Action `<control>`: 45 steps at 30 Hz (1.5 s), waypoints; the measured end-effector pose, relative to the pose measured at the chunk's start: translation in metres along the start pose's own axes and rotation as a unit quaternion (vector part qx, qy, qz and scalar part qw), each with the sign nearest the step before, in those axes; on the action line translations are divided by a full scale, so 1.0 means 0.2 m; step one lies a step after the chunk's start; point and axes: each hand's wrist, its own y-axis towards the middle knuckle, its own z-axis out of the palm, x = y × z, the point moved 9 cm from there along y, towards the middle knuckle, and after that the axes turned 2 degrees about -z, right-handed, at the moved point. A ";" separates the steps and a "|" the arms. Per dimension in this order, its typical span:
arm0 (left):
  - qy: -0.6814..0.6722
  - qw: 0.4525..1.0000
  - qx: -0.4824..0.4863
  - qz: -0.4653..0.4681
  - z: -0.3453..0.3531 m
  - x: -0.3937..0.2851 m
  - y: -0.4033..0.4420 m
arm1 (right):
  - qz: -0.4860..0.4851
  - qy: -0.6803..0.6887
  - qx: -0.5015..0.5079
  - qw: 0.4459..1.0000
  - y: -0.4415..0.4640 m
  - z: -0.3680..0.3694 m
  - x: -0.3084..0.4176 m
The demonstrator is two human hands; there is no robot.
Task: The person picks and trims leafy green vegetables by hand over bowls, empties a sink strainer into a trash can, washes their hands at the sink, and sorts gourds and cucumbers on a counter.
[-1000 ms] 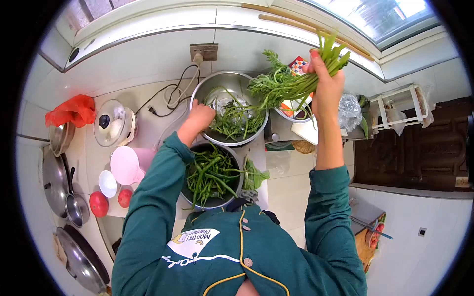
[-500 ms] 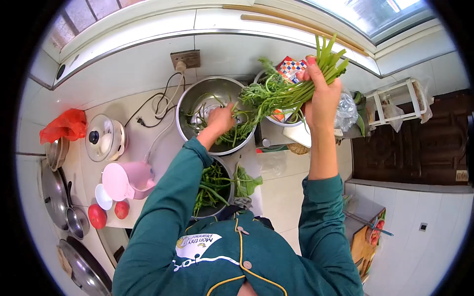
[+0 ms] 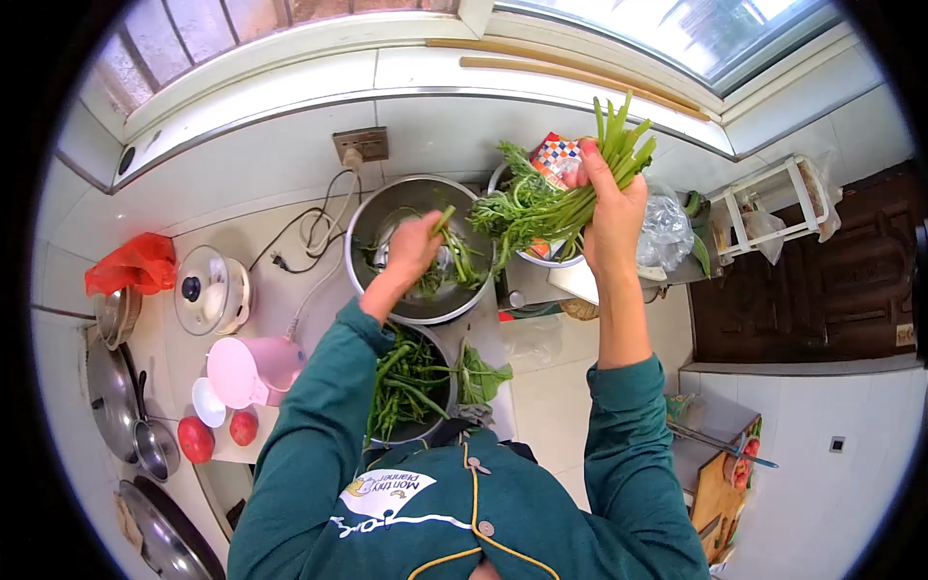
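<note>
While the right hand [image 3: 616, 215] clasps feathery, pale-stemmed greens [image 3: 543, 215] at upper right, the left hand [image 3: 414, 248] grips green stalks [image 3: 445, 219].

Here's our pale countertop [image 3: 180, 356]: we spot a steel basin [image 3: 401, 200] near its back edge, a cord with a plug [image 3: 279, 262] lying left of that, a glass-lidded pot [image 3: 213, 302], a pink pitcher [image 3: 249, 372], and, toward the front edge, two round red items [image 3: 196, 440].
</note>
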 end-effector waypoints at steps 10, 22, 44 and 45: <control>-0.577 0.813 -0.065 -0.029 -0.61 -0.04 -0.16 | 0.095 -0.146 0.153 0.973 -0.14 0.17 -0.48; -0.438 0.885 0.135 0.085 -0.39 -0.33 -0.32 | 0.364 0.219 0.166 0.890 -0.19 0.39 -0.73; -0.355 0.927 0.044 -0.109 -0.38 0.09 -0.16 | 0.251 0.041 0.250 0.934 -0.18 0.46 -0.55; -0.260 0.965 -0.016 -0.035 -0.46 0.04 -0.15 | 0.237 0.033 0.241 0.941 -0.17 0.46 -0.53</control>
